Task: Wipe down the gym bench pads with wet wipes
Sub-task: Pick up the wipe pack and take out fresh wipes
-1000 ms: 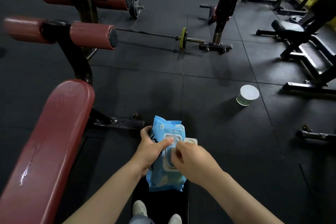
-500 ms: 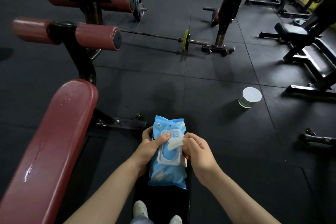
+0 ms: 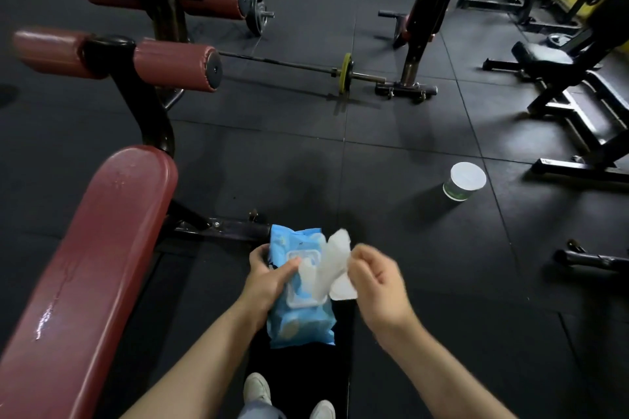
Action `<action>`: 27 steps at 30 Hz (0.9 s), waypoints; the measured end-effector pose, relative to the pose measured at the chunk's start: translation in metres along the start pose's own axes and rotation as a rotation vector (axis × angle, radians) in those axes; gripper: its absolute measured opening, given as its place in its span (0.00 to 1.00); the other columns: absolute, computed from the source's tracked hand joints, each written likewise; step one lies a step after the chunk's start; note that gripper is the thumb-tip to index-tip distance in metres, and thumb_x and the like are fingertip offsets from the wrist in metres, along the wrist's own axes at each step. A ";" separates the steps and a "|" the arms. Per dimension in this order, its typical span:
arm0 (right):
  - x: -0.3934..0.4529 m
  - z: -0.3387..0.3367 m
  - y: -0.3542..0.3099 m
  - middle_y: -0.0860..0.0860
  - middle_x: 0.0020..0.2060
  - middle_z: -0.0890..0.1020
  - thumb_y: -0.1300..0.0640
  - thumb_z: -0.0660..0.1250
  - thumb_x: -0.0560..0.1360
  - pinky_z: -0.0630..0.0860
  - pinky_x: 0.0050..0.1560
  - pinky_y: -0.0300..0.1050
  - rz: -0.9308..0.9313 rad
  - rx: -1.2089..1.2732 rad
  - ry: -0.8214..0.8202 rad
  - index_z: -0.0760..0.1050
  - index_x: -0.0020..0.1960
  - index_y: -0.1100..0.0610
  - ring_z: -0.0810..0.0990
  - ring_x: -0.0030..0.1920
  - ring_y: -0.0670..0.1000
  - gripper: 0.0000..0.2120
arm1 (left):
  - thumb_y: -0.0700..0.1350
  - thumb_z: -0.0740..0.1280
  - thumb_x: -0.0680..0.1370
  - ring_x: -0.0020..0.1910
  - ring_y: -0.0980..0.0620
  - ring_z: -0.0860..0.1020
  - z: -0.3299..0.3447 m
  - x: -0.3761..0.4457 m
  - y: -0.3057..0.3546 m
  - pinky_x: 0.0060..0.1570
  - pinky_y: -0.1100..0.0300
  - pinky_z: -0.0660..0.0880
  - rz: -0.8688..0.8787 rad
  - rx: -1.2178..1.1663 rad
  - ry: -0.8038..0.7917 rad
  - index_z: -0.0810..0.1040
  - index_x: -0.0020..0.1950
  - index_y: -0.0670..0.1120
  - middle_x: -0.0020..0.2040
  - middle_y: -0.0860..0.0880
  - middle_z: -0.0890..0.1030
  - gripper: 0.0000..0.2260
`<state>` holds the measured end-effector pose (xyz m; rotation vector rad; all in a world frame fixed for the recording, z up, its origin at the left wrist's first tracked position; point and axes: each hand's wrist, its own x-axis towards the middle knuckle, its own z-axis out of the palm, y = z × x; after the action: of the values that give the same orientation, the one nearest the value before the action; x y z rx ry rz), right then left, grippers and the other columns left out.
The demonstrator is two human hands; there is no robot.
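My left hand [image 3: 269,277] grips a blue pack of wet wipes [image 3: 299,320] from its left side, thumb lying across the open white lid frame. My right hand [image 3: 376,284] pinches a white wet wipe [image 3: 335,255] that stretches up and right out of the pack's opening. The dark red bench pad [image 3: 85,275] runs along the left, slanting from the lower left corner up toward its black post, with a shiny scuff near its lower part. Two pairs of red roller pads [image 3: 177,66] sit beyond it on the black frame.
A white-lidded green tub [image 3: 464,184] stands on the black rubber floor to the right. A barbell with a yellow plate [image 3: 346,72] lies further back. Black benches and frames [image 3: 561,85] line the right side. My shoes [image 3: 258,388] show at the bottom.
My right hand has drawn the wipe out of the pack, moving up and to the right. One second ago it was still at the lid. My left hand keeps its hold on the pack.
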<state>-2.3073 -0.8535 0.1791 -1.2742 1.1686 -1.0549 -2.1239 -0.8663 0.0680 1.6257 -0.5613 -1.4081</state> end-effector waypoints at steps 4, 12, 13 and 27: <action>0.031 -0.034 -0.025 0.45 0.26 0.64 0.60 0.57 0.70 0.59 0.29 0.37 -0.041 -0.216 -0.068 0.62 0.29 0.53 0.61 0.29 0.43 0.11 | 0.41 0.76 0.73 0.52 0.43 0.81 -0.029 0.009 -0.014 0.52 0.46 0.80 -0.039 -0.008 0.151 0.65 0.62 0.49 0.59 0.41 0.77 0.25; 0.037 -0.056 0.009 0.44 0.36 0.78 0.50 0.61 0.69 0.73 0.40 0.41 0.232 -0.251 -0.136 0.74 0.30 0.51 0.76 0.36 0.46 0.11 | 0.45 0.73 0.75 0.50 0.47 0.82 -0.035 0.002 0.003 0.39 0.54 0.79 -0.058 -0.192 0.024 0.70 0.57 0.55 0.59 0.45 0.78 0.16; 0.035 -0.056 0.014 0.47 0.31 0.73 0.50 0.61 0.69 0.68 0.38 0.45 0.254 -0.221 -0.129 0.68 0.29 0.53 0.70 0.33 0.49 0.12 | 0.45 0.73 0.75 0.50 0.48 0.82 -0.034 0.000 0.007 0.39 0.54 0.80 -0.061 -0.215 0.006 0.71 0.58 0.54 0.60 0.45 0.77 0.16; 0.022 -0.039 0.033 0.45 0.33 0.79 0.36 0.62 0.72 0.73 0.42 0.44 0.478 -0.016 -0.130 0.78 0.39 0.47 0.79 0.39 0.47 0.16 | 0.58 0.79 0.68 0.59 0.37 0.80 -0.028 -0.024 0.035 0.60 0.32 0.73 -0.174 -0.344 -0.294 0.76 0.63 0.59 0.64 0.43 0.80 0.26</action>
<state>-2.3453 -0.8789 0.1473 -0.9882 1.2977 -0.6025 -2.0967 -0.8556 0.1099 1.2246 -0.3229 -1.7806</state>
